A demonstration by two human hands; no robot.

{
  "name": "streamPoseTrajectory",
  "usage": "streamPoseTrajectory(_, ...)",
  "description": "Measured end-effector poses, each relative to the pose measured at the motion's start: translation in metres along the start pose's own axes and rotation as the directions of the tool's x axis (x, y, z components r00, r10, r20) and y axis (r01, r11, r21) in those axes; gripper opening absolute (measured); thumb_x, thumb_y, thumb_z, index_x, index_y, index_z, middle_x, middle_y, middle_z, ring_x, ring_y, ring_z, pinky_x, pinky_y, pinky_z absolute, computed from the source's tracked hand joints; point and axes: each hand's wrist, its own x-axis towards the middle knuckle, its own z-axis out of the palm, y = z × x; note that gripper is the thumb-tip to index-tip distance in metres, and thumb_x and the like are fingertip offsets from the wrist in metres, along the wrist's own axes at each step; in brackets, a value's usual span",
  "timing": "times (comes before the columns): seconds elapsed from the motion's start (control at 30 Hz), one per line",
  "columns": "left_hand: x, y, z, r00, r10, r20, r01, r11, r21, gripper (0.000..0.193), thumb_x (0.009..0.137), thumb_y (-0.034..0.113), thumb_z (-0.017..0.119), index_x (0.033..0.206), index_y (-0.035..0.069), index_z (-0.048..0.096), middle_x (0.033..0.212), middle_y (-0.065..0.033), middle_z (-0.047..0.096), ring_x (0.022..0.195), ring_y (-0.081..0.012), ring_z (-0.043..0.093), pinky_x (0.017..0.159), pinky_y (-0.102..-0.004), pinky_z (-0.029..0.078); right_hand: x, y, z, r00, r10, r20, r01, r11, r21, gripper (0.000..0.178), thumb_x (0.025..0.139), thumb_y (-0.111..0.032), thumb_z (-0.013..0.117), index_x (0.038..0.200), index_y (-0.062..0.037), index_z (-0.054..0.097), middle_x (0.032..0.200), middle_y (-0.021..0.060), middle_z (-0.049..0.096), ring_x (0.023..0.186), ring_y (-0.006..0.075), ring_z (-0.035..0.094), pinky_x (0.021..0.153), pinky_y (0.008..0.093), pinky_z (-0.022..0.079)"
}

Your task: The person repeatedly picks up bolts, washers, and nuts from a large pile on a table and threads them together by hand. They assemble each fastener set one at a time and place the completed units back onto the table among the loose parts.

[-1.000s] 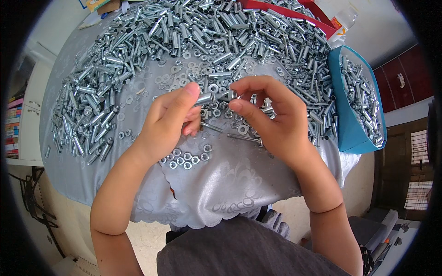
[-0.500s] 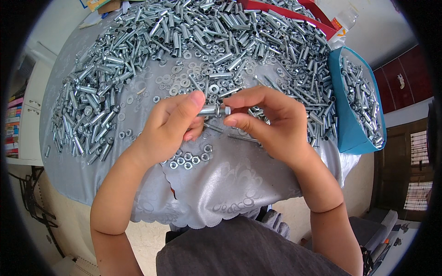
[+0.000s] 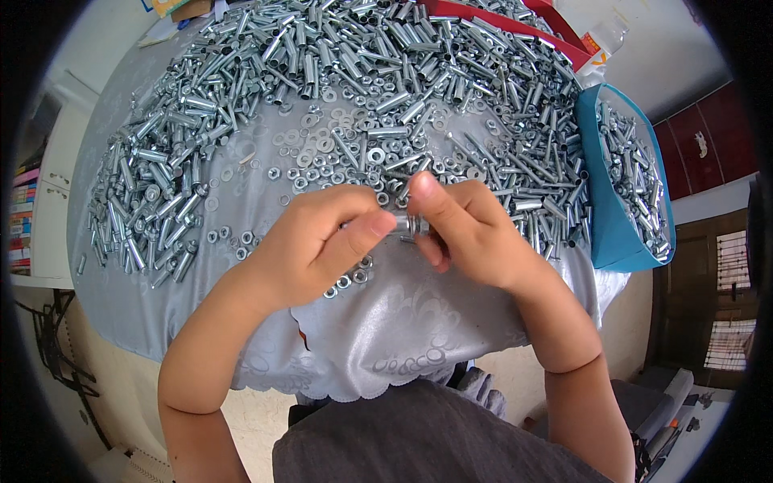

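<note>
Over the near part of the table I hold a silvery expansion bolt (image 3: 402, 224) between my two hands. My left hand (image 3: 310, 245) is closed round its sleeve, with the thumb lying along the metal. At the other end, where a washer and nut sit, my right hand (image 3: 479, 233) pinches it, the thumb raised on top. Much of the bolt is hidden by my fingers. Just below my left hand a small group of hex nuts (image 3: 344, 282) lies on the grey cloth, partly covered by that hand.
Sleeves and bolts (image 3: 322, 52) form a large heap round the far side and left of the table. Flat washers (image 3: 310, 121) and nuts lie in the middle. A teal box (image 3: 600, 233) full of bolts stands at right. A red tray (image 3: 576, 52) and a clear bottle (image 3: 604, 36) are behind.
Both hands have moved slightly lower. My left hand has turned over the sleeve, and the right fingers have shifted from the bolt's tip to wrap round the nut end, thumb up.
</note>
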Motion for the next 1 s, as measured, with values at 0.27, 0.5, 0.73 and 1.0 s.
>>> streamPoseTrajectory(0.27,-0.001,0.002,-0.006,0.969,-0.243,0.036,0.245,0.967,-0.066,0.04,0.092,0.032,0.044,0.066,0.002,0.044,0.057,-0.0012,0.035,0.055,-0.0089,0.033,0.05,-0.0266,0.031,0.0,0.005,-0.007,0.987,-0.151,0.047,0.154,0.987,-0.052,0.022,0.081,-0.021,0.064,0.078,-0.0018,0.055,0.066,-0.0038,0.048,0.06,0.0025,0.042,0.052,0.0191,0.033)
streamPoseTrajectory(0.5,0.0,0.005,-0.006,0.947,-0.319,0.025,0.318,0.93,-0.186,0.041,0.093,0.034,0.043,0.066,0.002,0.044,0.058,0.0015,0.035,0.057,-0.0067,0.032,0.051,-0.0253,0.031,0.001,0.002,-0.002,0.96,-0.251,-0.122,0.251,0.968,-0.018,0.019,0.076,-0.016,0.07,0.081,-0.0027,0.057,0.059,-0.0047,0.046,0.053,0.0037,0.04,0.048,0.0193,0.034)
streamPoseTrajectory(0.73,0.001,0.007,-0.004,0.959,-0.279,0.045,0.282,0.952,-0.122,0.041,0.093,0.036,0.043,0.067,0.004,0.045,0.058,0.0043,0.036,0.057,-0.005,0.032,0.05,-0.0229,0.029,0.0,0.012,-0.018,0.932,-0.363,-0.001,0.34,0.876,-0.342,0.031,0.072,-0.017,0.073,0.094,-0.0044,0.056,0.081,0.0028,0.055,0.066,0.0094,0.052,0.053,0.0213,0.041)
streamPoseTrajectory(1.0,-0.001,0.002,-0.003,0.956,-0.293,0.024,0.291,0.933,-0.213,0.042,0.093,0.038,0.041,0.066,0.006,0.044,0.058,0.0061,0.035,0.055,-0.0035,0.03,0.049,-0.0215,0.027,0.005,0.011,-0.019,0.777,-0.625,0.076,0.568,0.642,-0.516,0.036,0.067,-0.017,0.075,0.096,-0.0041,0.058,0.076,0.0035,0.055,0.065,0.0138,0.054,0.05,0.0244,0.043)
